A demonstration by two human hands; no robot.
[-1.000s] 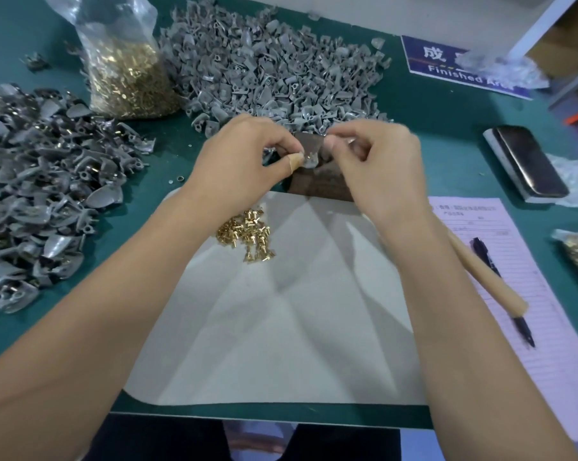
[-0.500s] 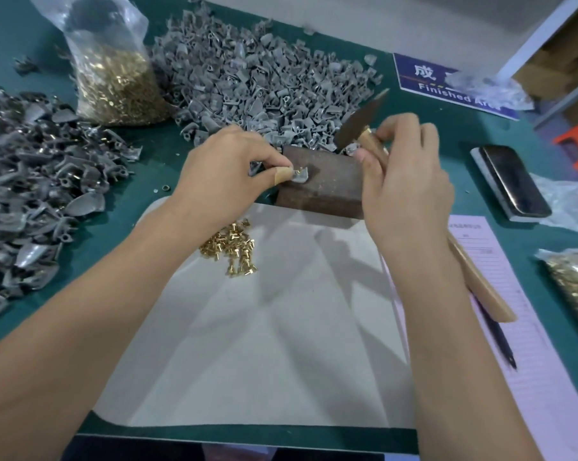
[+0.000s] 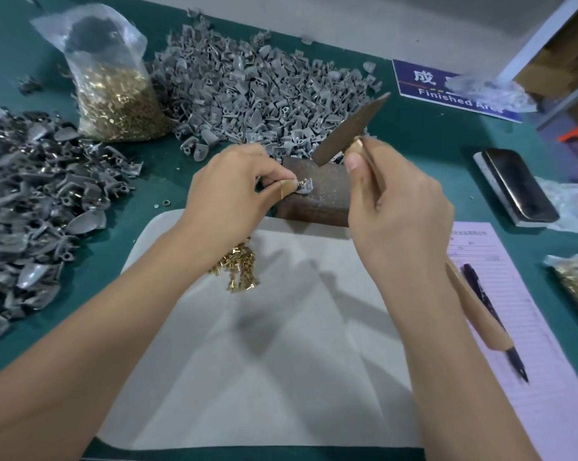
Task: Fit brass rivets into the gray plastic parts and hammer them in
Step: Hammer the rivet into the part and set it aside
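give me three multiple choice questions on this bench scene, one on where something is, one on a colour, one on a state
1. Where does the loose heap of brass rivets lie?
A. on the gray sheet
B. on the pink form
C. on the phone

2. What colour is the table mat?
A. red
B. teal green
C. yellow

3. What is the right hand doing?
A. resting flat and open
B. gripping the hammer by its wooden handle
C. writing with the pen

Answers:
1. A, the rivets sit at the sheet's near-left part, below the left hand.
2. B, the mat shows teal green around the piles of gray parts.
3. B, its fingers curl round the handle, with the hammer head raised above the metal block, where the left hand pinches a gray plastic part.
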